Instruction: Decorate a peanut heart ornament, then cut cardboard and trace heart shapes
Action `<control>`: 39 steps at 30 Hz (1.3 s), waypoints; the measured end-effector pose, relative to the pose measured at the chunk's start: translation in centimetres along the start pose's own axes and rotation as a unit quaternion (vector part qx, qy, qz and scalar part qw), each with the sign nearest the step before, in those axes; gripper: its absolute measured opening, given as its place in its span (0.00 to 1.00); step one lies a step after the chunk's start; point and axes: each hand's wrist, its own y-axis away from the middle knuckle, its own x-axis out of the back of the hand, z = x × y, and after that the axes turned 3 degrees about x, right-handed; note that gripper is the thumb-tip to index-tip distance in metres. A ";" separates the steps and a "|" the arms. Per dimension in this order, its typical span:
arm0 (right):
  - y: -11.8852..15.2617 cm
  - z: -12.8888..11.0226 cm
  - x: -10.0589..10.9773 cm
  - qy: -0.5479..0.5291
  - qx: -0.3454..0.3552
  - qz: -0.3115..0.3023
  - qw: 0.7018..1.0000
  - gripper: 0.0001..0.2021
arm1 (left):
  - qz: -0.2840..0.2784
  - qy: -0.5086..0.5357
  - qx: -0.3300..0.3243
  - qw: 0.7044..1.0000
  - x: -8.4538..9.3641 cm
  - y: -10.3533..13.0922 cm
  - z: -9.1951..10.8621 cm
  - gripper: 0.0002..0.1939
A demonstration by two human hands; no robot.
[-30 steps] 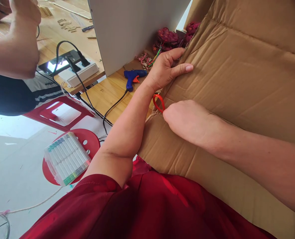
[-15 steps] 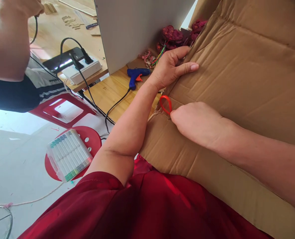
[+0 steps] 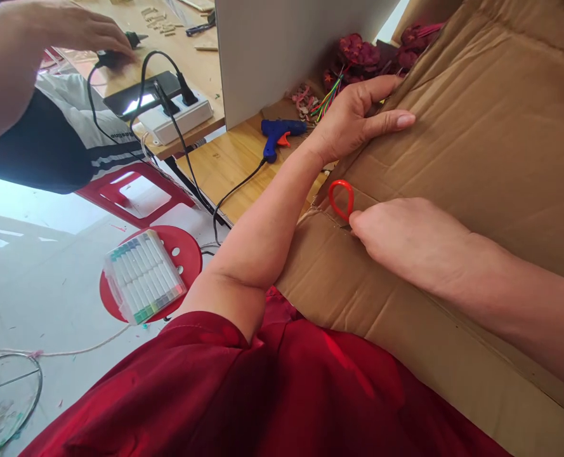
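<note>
A large brown cardboard sheet (image 3: pixel 491 152), creased and folded, leans across my lap and fills the right side. My left hand (image 3: pixel 358 117) grips its left edge, thumb on the upper face and fingers partly hidden behind. Lower down, my right hand (image 3: pixel 400 231) is closed in a fist over the cardboard. From the thumb side of that fist sticks a red loop handle (image 3: pixel 341 200), which looks like that of scissors (image 3: pixel 351 206); blades and other handle are hidden. Near the loop, the cardboard's edge is torn.
A blue glue gun (image 3: pixel 282 133) lies on the wooden table. Behind it are dark red fabric bundles (image 3: pixel 360 54) beside a grey panel (image 3: pixel 282 51). A power strip (image 3: pixel 179 120) has cords plugged in. Markers (image 3: pixel 146 276) lie on a red stool (image 3: pixel 191 254). Another person's hand (image 3: pixel 91 32) touches a black tool.
The view has shifted, moving most things rightward. Both my hands keep their grips. The other person's hand has come over the table to a black corded tool.
</note>
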 end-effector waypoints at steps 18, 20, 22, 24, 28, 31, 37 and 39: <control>1.3 -0.4 -1.1 0.012 -0.001 -0.005 1.000 0.18 | -0.013 0.122 0.051 0.991 -1.4 0.2 0.4 0.04; 1.4 -0.6 -1.1 -0.002 -0.004 -0.003 1.000 0.19 | -0.020 0.171 0.068 0.983 -1.5 0.3 0.8 0.05; 1.5 -0.8 -1.1 -0.014 -0.007 0.006 1.000 0.19 | -0.038 0.214 0.112 0.970 -1.5 0.3 1.5 0.07; 1.7 -0.8 -1.2 -0.026 -0.007 0.015 1.000 0.19 | -0.062 0.235 0.169 0.955 -1.2 0.0 2.4 0.09; 1.8 -0.6 -1.4 -0.043 -0.013 0.024 0.999 0.18 | -0.083 0.215 0.251 0.940 -1.1 -0.8 3.4 0.08; 1.4 -0.3 -1.5 -0.045 -0.026 0.036 0.998 0.18 | -0.067 0.222 0.237 0.943 -1.6 -1.3 3.1 0.11; 0.4 0.6 -1.2 -0.041 -0.033 0.048 0.997 0.15 | -0.039 0.239 0.214 0.946 -2.7 -1.3 1.7 0.15; 0.2 0.7 -1.0 -0.042 -0.035 0.046 0.997 0.16 | -0.034 0.244 0.205 0.947 -3.2 -1.5 1.4 0.14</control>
